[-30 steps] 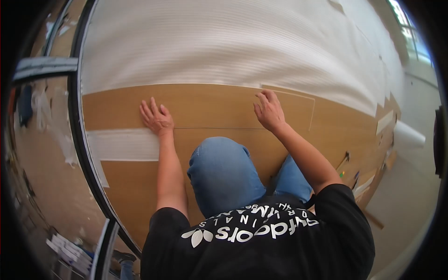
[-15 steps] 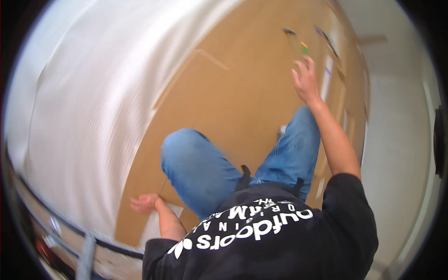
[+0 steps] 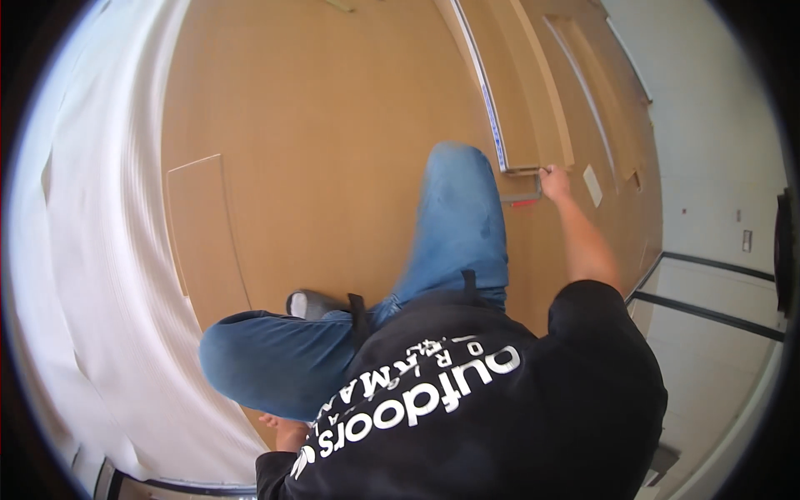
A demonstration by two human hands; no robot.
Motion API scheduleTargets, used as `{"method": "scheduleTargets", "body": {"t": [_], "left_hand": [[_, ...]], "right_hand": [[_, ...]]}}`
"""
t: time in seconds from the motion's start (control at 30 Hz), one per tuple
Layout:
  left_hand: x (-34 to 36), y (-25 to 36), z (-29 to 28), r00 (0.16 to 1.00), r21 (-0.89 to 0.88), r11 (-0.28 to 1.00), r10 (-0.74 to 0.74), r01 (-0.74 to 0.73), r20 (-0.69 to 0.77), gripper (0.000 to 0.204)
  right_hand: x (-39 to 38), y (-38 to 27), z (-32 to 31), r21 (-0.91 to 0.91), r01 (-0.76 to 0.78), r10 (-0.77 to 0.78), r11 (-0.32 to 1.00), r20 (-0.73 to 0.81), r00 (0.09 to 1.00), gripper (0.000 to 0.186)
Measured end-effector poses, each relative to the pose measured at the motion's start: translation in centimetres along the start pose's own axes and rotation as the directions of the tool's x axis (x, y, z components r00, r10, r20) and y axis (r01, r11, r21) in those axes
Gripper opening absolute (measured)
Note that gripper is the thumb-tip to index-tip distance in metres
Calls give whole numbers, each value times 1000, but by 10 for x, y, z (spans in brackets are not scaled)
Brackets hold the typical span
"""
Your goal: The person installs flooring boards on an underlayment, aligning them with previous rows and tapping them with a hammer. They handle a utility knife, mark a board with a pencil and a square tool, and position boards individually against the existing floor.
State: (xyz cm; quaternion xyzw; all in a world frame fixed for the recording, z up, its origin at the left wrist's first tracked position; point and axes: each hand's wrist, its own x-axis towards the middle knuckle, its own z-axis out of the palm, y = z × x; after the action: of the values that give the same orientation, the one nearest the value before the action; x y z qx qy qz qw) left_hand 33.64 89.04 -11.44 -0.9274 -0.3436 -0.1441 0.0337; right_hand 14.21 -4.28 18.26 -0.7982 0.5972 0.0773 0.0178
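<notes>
The right hand (image 3: 553, 182) is closed, fingers curled in at the near end of a long plank (image 3: 517, 92), at that end's right-hand corner. The plank runs away from this hand toward the top of the view, its left edge lined with a white and blue strip. Just left of the right hand and slightly nearer the body lies a red and grey item (image 3: 523, 202), too small to make out in kind. Just right of the hand, a small white piece (image 3: 592, 185) lies flat. Beyond it, farther up and to the right, a pale strip (image 3: 587, 87) stretches over the boards.

The left hand (image 3: 287, 433) is low, near the body, partly covered by the bent left leg (image 3: 279, 358) and the shirt (image 3: 500, 417). Its visible fingers are loosely bent; whether it has hold of anything, I cannot tell. It is well apart from the plank.

Between the hands and ahead of them spreads the brown floor (image 3: 333, 167). Ahead of the left hand, past the knee, lies a short board (image 3: 204, 225), just beside the rippled white sheet (image 3: 125, 250) along the left. A dark shoe (image 3: 315, 305) rests between the two hands.
</notes>
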Motion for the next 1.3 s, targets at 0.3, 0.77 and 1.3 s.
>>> {"method": "scheduleTargets", "body": {"t": [0.3, 0.77, 1.3], "left_hand": [[242, 94, -195, 800, -575, 792, 204, 203, 564, 59], [-46, 348, -505, 776, -859, 489, 598, -154, 201, 55], [-330, 615, -395, -314, -894, 446, 844, -42, 435, 56]], "right_hand": [[104, 53, 103, 73, 51, -62, 996, 155, 986, 79], [160, -21, 180, -38, -244, 246, 969, 241, 939, 70], [119, -123, 57, -55, 467, -440, 882, 258, 860, 54]]}}
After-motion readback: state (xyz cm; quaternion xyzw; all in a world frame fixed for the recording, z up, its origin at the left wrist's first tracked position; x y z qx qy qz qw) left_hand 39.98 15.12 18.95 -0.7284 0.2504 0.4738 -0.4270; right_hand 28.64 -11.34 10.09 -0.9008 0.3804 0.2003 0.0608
